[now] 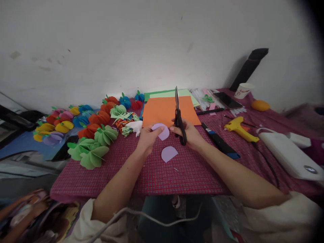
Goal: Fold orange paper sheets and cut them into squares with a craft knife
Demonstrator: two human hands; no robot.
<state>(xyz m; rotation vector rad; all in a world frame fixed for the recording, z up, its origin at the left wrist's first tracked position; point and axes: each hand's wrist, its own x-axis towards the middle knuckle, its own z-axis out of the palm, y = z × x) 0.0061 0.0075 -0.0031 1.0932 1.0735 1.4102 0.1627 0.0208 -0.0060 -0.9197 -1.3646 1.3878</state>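
Note:
Between the thumb and fingers of my left hand (148, 137) is a rounded lilac paper piece (164, 133). My right hand (191, 135) is closed around black-handled scissors (180, 125), whose blades point up and away from me, to the right of the paper and apart from it. A second lilac paper piece (169, 154), rounded with a straight-cut corner, lies flat on the checked cloth just below my hands. Orange paper sheets (162, 109) lie behind both hands.
Folded paper pumpkins (100, 118) crowd the left side beside a heap of paper scraps (126, 125). On the right lie a cutter knife (220, 143), a yellow glue gun (240, 130), a white power bank (291, 153), a phone (227, 100) and a paper cup (243, 90).

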